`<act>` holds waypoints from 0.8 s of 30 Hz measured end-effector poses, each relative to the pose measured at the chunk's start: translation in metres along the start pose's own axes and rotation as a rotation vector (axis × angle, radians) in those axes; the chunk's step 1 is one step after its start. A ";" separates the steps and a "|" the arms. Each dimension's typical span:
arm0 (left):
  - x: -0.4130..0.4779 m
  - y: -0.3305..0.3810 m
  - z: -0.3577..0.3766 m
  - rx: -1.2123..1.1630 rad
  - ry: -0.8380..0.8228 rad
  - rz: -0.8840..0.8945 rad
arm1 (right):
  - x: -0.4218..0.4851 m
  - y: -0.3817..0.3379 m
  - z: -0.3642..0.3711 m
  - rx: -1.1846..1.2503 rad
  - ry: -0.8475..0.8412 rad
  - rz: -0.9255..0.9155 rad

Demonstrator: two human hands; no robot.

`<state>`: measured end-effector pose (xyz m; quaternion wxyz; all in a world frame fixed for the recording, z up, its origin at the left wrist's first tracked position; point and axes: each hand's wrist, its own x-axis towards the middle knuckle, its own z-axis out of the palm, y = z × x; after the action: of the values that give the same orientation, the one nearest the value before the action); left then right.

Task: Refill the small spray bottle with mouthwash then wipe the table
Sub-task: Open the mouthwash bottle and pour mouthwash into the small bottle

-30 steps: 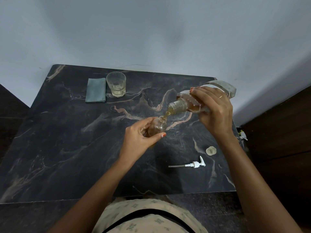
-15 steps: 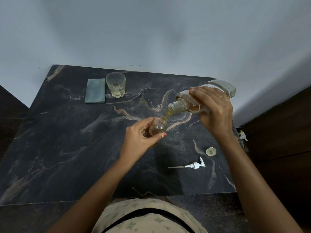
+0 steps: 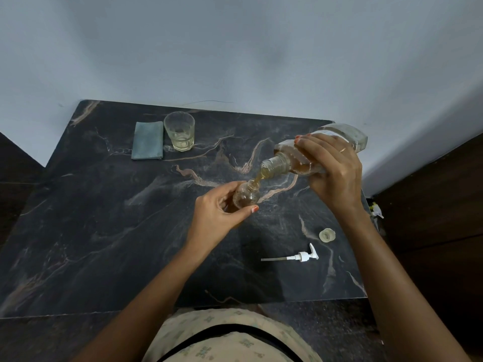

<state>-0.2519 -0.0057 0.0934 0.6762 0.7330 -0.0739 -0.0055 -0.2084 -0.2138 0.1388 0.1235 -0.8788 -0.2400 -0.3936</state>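
Note:
My left hand (image 3: 218,214) grips the small clear spray bottle (image 3: 247,195), which stands open-necked on the dark marble table (image 3: 104,231). My right hand (image 3: 332,169) holds the large clear mouthwash bottle (image 3: 295,159) tilted down to the left, its mouth just above the small bottle's neck. A thin amber stream runs from one into the other. The white spray pump (image 3: 300,256) with its dip tube lies on the table to the right, and the round clear cap (image 3: 327,234) lies just beyond it. A folded grey-blue cloth (image 3: 147,143) rests at the back left.
A drinking glass (image 3: 179,131) with a little pale liquid stands beside the cloth near the wall. The table's right edge borders dark wooden furniture (image 3: 431,205). A pale wall runs along the back edge.
The pouring goes on with both hands almost still. The small bottle shows a little more amber liquid than before.

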 end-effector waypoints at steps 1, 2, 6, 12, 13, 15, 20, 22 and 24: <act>0.000 0.000 0.000 -0.001 0.000 0.001 | 0.000 0.000 0.000 0.002 -0.002 0.000; 0.000 0.000 0.000 -0.002 0.000 0.000 | 0.000 0.000 -0.001 0.003 -0.004 -0.001; 0.000 -0.002 0.000 0.005 0.001 0.002 | 0.000 0.000 -0.001 0.001 -0.005 -0.003; -0.001 -0.003 0.001 0.009 -0.003 0.003 | 0.000 0.001 -0.001 0.002 0.010 -0.006; 0.000 -0.003 0.001 0.010 -0.003 0.005 | 0.000 0.001 -0.001 0.002 0.013 -0.008; -0.001 -0.003 0.001 0.013 -0.002 0.011 | 0.000 0.001 0.000 0.002 0.017 -0.012; -0.001 -0.003 0.001 0.009 0.001 0.008 | 0.000 0.002 0.000 0.006 0.021 -0.019; -0.001 -0.003 0.001 0.012 0.000 0.012 | 0.000 0.002 0.000 0.007 0.019 -0.021; -0.001 -0.003 0.001 0.009 -0.002 0.011 | 0.001 0.002 -0.001 0.003 0.018 -0.022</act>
<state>-0.2523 -0.0068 0.0901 0.6729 0.7355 -0.0785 -0.0021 -0.2075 -0.2153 0.1396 0.1225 -0.8724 -0.2492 -0.4023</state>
